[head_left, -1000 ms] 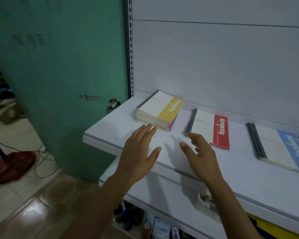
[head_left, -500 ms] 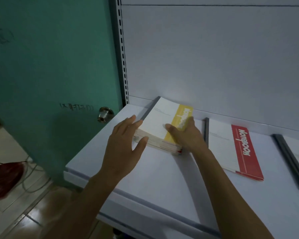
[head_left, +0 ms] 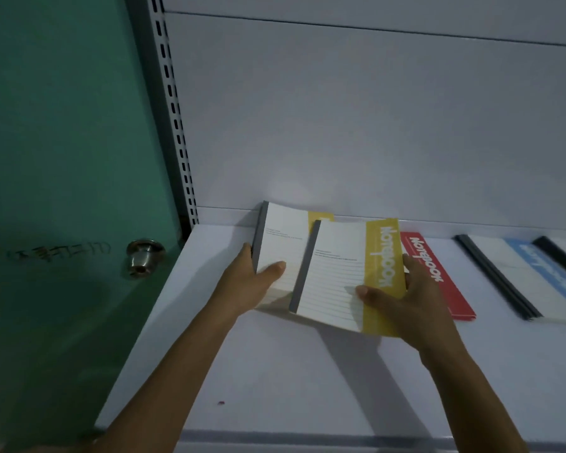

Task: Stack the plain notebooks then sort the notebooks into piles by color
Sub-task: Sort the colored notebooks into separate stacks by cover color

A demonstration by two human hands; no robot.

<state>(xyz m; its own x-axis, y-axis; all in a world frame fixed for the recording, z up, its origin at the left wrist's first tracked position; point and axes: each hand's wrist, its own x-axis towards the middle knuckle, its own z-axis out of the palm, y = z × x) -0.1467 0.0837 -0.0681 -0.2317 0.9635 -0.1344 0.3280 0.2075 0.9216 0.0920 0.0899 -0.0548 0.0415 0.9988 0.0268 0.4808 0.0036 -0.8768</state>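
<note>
Both hands are on yellow-striped notebooks at the back left of the white shelf [head_left: 275, 371]. The left hand [head_left: 252, 282] grips the left edge of the pile [head_left: 285, 243]; its thumb lies on the top cover, and the other fingers are hidden past the grey spine. The pile's top cover is white with a yellow strip, and it sits near the back panel [head_left: 340, 125]. The right hand [head_left: 406, 299] grasps a separate yellow notebook [head_left: 337, 276], with its thumb pressed on the lined white cover and its fingers curled round the right edge by the yellow "Notebook" band. This notebook overlaps the right part of the pile and is slightly tilted. It throws a shadow on the shelf below its near edge, but whether it touches the pile cannot be told. Just right of it the red notebook [head_left: 438, 279] lies flat on the shelf, partly behind the right hand. Further right is the blue notebook [head_left: 536, 276] with its dark spine, and another dark-spined one is cut off at the frame edge. A green door [head_left: 62, 158] with a metal door knob [head_left: 143, 259] stands left of the shelf.
</note>
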